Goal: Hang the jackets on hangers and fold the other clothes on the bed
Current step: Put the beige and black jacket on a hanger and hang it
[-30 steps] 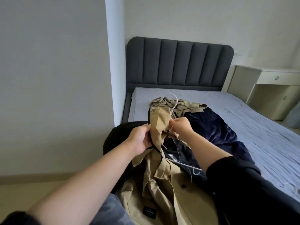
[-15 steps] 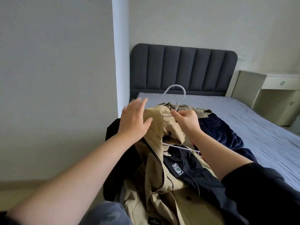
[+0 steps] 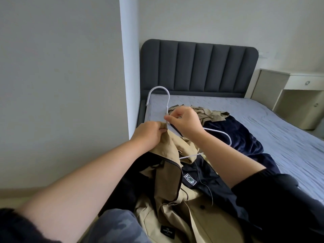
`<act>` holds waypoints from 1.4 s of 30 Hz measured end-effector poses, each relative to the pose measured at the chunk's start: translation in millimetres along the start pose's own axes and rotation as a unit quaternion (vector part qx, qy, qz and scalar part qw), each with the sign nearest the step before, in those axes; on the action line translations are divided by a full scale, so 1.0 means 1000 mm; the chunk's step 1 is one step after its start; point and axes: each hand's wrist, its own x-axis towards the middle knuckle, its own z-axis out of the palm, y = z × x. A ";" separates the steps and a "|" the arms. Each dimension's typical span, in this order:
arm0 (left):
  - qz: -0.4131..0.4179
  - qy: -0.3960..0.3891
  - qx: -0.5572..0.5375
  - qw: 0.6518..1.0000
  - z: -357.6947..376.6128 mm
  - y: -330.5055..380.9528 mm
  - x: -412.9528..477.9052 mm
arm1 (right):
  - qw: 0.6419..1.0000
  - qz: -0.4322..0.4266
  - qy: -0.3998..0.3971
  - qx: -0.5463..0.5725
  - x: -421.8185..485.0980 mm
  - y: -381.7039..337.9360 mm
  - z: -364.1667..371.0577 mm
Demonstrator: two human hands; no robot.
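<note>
A tan jacket (image 3: 168, 149) with dark lining lies bunched on the near end of the bed (image 3: 289, 137). My left hand (image 3: 149, 133) grips its fabric near the collar. A white hanger (image 3: 158, 95) stands with its hook up; my right hand (image 3: 185, 120) pinches its neck just below the hook. The hanger's right shoulder curves out past my right wrist, and its bottom bar shows beneath. A navy velvety garment (image 3: 242, 137) lies on the bed to the right, and another tan piece (image 3: 212, 114) sits behind my right hand.
A dark padded headboard (image 3: 199, 67) stands at the far end. A wall corner (image 3: 128, 67) rises close on the left. A cream bedside desk (image 3: 294, 95) is at the right. A camouflage-patterned garment (image 3: 115, 225) lies at the bottom edge.
The hanger has risen, its hook now well above the jacket. My left hand went from lying open on the fabric to gripping the collar beside my right hand.
</note>
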 end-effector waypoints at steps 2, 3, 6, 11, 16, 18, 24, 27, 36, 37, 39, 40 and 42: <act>-0.022 0.031 -0.008 0.999 0.003 -0.009 0.000 | 0.997 -0.019 0.059 -0.050 -0.003 0.015 0.003; -0.034 0.052 -0.010 0.998 0.005 -0.013 0.000 | 0.992 -0.021 0.103 -0.066 -0.008 0.025 0.002; -0.067 0.106 -0.019 0.992 0.006 -0.023 -0.001 | 0.974 0.034 0.204 -0.089 -0.037 0.065 0.006; -0.071 0.145 -0.064 0.985 0.007 -0.027 -0.006 | 0.942 0.295 0.148 -0.056 -0.075 0.118 0.037; -0.027 0.169 -0.094 0.981 0.002 -0.031 -0.017 | 0.881 0.458 -0.083 0.087 -0.072 0.141 0.080; -0.003 0.168 -0.090 0.982 -0.001 -0.035 -0.019 | 0.893 0.433 -0.037 0.119 -0.065 0.139 0.082; 0.039 0.162 -0.021 0.986 -0.013 -0.066 -0.019 | 0.937 0.344 0.053 0.032 -0.035 0.140 0.054; 0.047 0.140 0.025 0.989 -0.017 -0.084 -0.018 | 0.964 0.260 0.023 -0.058 -0.024 0.135 0.032; 0.023 0.151 0.071 0.986 -0.018 -0.106 -0.015 | 0.961 0.207 0.057 -0.173 -0.025 0.135 -0.009; 0.020 0.155 0.073 0.985 -0.017 -0.107 -0.015 | 0.961 0.197 0.062 -0.185 -0.025 0.136 -0.013; 0.020 0.162 0.082 0.983 -0.014 -0.107 -0.014 | 0.959 0.179 0.054 -0.214 -0.025 0.137 -0.020; 0.020 0.164 0.088 0.982 -0.013 -0.107 -0.014 | 0.957 0.180 0.044 -0.221 -0.024 0.135 -0.023; 0.019 0.167 0.101 0.981 -0.011 -0.107 -0.013 | 0.955 0.194 0.025 -0.225 -0.022 0.132 -0.029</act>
